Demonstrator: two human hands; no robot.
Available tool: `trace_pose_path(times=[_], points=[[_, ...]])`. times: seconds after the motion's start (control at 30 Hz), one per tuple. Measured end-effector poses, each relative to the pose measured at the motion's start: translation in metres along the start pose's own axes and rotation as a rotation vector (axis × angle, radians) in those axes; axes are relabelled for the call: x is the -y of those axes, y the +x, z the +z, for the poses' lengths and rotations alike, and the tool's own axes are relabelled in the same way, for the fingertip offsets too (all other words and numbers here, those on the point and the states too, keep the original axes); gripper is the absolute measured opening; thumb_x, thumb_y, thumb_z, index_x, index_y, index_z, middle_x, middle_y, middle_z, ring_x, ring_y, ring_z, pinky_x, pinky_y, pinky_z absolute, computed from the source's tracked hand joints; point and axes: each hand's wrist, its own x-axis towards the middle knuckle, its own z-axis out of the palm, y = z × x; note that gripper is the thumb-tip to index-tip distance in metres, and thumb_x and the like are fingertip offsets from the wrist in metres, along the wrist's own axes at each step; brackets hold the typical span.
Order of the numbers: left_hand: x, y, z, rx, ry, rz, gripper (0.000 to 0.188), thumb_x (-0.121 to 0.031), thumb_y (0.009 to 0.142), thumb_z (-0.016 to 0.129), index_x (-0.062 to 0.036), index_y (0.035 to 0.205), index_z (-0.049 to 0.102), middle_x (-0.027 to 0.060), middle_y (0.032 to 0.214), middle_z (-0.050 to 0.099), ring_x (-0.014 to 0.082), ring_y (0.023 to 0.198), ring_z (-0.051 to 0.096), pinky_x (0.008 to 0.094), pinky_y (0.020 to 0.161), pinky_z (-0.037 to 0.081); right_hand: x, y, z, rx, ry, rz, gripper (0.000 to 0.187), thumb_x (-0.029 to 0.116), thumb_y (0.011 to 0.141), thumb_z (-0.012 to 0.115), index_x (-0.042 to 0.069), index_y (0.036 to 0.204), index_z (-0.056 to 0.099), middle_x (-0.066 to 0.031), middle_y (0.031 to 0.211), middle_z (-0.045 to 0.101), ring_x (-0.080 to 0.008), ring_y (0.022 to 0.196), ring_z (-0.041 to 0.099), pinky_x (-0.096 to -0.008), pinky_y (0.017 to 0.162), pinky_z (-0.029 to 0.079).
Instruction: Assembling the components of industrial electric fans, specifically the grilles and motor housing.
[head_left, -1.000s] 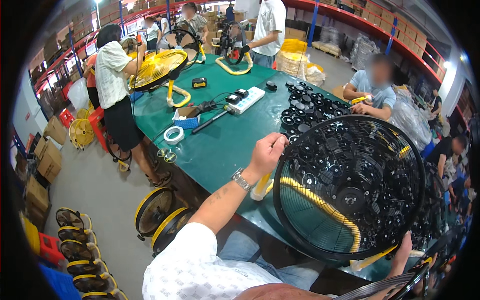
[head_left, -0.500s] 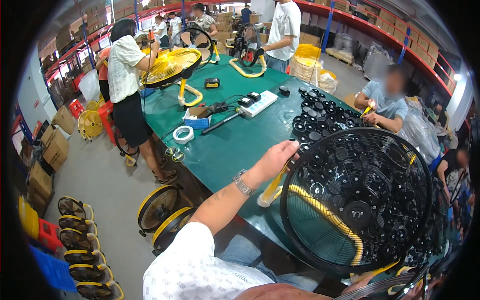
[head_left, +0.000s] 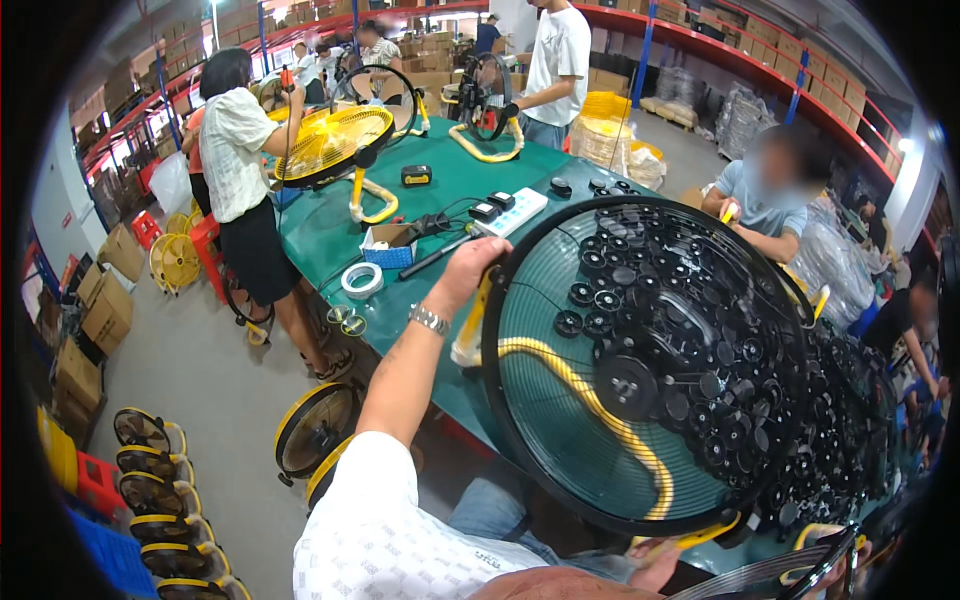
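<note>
A large round fan (head_left: 626,388) with a black wire cage is held tilted over the green table (head_left: 445,345) in front of me. Its yellow tubular stand (head_left: 585,392) shows through the wires. My left hand (head_left: 472,272), with a metal watch at the wrist, is closed on the fan's upper left side by the yellow bracket. Low at the fan's bottom edge, my right hand (head_left: 655,565) is closed around the other end of the yellow bracket; part of it is hidden. Many round black plastic parts (head_left: 845,430) lie behind and right of the cage.
On the table stand a white power strip (head_left: 515,212), a tape roll (head_left: 362,281), a small blue box (head_left: 388,250) and a yellow-black battery (head_left: 416,175). Co-workers handle other fans (head_left: 335,140) at the far side; one sits across. Fans (head_left: 318,430) stand on the floor at left.
The fan has moved left and slightly up in view, carried by both my hands. More of the black parts now show at its right.
</note>
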Motion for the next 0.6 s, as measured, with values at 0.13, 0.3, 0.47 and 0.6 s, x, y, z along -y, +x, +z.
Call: trace_pose_path(times=[0.13,0.3,0.47,0.6], points=[[0.0,0.019,-0.028,0.071,-0.042,-0.045,0.039,-0.035,0.097,0.047,0.0005,0.105,0.063,0.005,0.088,0.066,0.0112,0.078,0.06,0.0246,0.071,0.048,0.077,0.031,0.008,-0.158,1.545,0.6,0.041,0.04,0.101,0.04,0.001,0.11,0.047,-0.0111,0.071,0.055,-0.0185,0.058,0.053,-0.0326,0.058,0.05],[0.002,0.014,-0.027,-0.227,0.199,-0.037,0.043,-0.041,0.098,0.048,-0.0032,0.114,0.061,0.0037,0.095,0.065,0.0108,0.086,0.059,0.0268,0.077,0.047,0.091,0.037,0.007,-0.092,1.684,0.48,0.034,0.035,0.1,0.047,0.003,0.11,0.044,-0.0106,0.067,0.054,-0.0196,0.053,0.051,-0.035,0.051,0.048],[0.027,-0.057,-0.019,-0.542,0.293,0.181,0.051,-0.041,0.101,0.046,-0.0025,0.135,0.048,0.0117,0.126,0.058,0.0217,0.113,0.056,0.0337,0.092,0.047,0.145,0.07,-0.006,0.397,1.482,0.484,0.034,0.033,0.097,0.051,0.003,0.084,0.06,-0.0068,0.068,0.062,-0.0169,0.06,0.058,-0.0305,0.059,0.047],[0.035,-0.165,0.018,-0.478,0.32,0.268,0.048,-0.031,0.101,0.047,0.0012,0.138,0.043,0.0149,0.132,0.054,0.0243,0.119,0.054,0.0361,0.096,0.046,0.173,0.119,0.004,0.571,1.388,0.152,0.032,0.023,0.095,0.05,0.003,0.072,0.06,-0.0053,0.066,0.061,-0.0194,0.061,0.059,-0.0324,0.06,0.045]])
